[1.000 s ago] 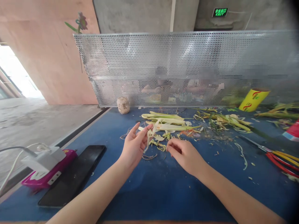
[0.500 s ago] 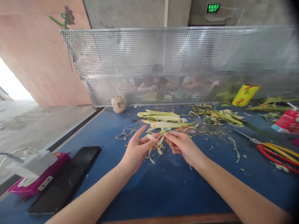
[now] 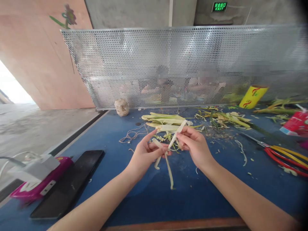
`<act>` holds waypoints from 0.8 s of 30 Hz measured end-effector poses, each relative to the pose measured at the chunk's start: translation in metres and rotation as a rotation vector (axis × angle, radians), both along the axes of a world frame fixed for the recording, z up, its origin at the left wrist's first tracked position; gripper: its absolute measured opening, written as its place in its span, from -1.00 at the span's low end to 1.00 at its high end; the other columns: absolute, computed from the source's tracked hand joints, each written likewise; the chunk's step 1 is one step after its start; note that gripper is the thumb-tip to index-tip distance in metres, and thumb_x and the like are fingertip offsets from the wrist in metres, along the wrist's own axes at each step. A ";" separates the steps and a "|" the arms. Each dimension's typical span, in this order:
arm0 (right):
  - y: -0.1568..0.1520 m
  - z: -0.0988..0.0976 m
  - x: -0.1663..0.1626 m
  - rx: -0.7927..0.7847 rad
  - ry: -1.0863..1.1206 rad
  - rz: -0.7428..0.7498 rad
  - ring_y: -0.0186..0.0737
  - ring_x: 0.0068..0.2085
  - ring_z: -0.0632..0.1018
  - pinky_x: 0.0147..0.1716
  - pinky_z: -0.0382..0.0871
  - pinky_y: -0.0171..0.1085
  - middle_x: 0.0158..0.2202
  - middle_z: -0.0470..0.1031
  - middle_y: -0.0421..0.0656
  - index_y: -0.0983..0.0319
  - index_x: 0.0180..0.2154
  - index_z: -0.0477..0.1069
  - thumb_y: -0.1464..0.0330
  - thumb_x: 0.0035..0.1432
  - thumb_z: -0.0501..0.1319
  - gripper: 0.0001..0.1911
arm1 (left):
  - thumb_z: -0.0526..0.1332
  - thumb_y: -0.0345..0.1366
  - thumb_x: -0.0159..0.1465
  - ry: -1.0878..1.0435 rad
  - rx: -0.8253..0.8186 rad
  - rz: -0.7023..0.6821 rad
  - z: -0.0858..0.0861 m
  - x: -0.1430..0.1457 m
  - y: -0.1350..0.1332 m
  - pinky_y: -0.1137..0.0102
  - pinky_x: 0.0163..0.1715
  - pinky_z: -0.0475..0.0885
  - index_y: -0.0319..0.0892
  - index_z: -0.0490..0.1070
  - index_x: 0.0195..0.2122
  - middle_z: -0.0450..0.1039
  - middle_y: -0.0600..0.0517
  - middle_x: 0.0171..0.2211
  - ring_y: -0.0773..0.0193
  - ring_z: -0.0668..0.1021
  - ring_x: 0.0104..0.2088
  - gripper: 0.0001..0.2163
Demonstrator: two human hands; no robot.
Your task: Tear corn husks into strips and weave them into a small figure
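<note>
Over the blue table [image 3: 183, 199], my left hand [image 3: 144, 154] pinches pale yellow leaf strips [image 3: 168, 166] whose ends hang down toward the tabletop. My right hand [image 3: 194, 144] is closed on the upper end of one strip, which sticks up past its fingers. The two hands almost touch. Just behind them lies a pile of pale green and yellow leaf strips [image 3: 166, 121] with small trimmings around it.
A perforated metal screen [image 3: 168, 64] stands at the table's back, with people behind it. Left: a black phone [image 3: 69, 183], a pink box with a white charger [image 3: 36, 179]. Right: red-and-yellow scissors [image 3: 284, 157], a yellow roll [image 3: 252, 96], more leaves [image 3: 226, 119]. A twine ball [image 3: 121, 107] sits by the screen.
My right hand came in from the table to meet the left, took a strip and lifted it. A longer strip now hangs from the left hand.
</note>
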State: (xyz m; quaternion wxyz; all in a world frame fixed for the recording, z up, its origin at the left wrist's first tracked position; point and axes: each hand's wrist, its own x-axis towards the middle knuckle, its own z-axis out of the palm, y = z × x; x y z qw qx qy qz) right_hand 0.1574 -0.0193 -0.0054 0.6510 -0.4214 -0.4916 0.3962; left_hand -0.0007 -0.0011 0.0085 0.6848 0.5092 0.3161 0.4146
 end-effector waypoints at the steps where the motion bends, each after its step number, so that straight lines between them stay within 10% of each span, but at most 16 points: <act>1: 0.000 0.001 0.001 0.014 0.024 -0.023 -0.50 -0.68 0.10 -0.71 -0.06 -0.40 -0.71 0.08 -0.37 0.23 -0.50 0.27 0.28 -0.03 0.22 -0.82 | 0.32 -0.44 -0.03 0.005 -0.012 -0.008 0.001 0.000 -0.001 0.41 -0.40 0.44 -0.25 0.01 0.15 0.55 -0.02 -0.47 0.24 0.57 -0.46 -0.27; 10: 0.003 -0.002 -0.002 -0.159 -0.042 0.175 -0.48 -0.68 0.18 -0.71 -0.01 -0.42 -0.65 0.22 -0.34 0.21 -0.49 0.18 0.14 0.05 0.13 -0.71 | 0.32 -0.55 -0.08 -0.077 -0.071 0.071 0.005 -0.001 -0.001 0.43 -0.36 0.46 -0.26 -0.01 0.16 0.53 -0.12 -0.27 0.16 0.56 -0.25 -0.22; 24: -0.002 -0.012 -0.019 -0.139 -0.105 0.376 -0.41 -0.64 0.39 -0.62 0.31 -0.37 -0.56 0.38 -0.30 0.18 -0.11 0.22 0.21 0.04 0.18 -0.63 | 0.20 -0.33 0.11 0.043 0.101 0.070 0.006 -0.002 -0.006 0.40 -0.62 0.48 -0.06 -0.27 0.23 0.53 -0.03 -0.38 0.29 0.53 -0.57 -0.24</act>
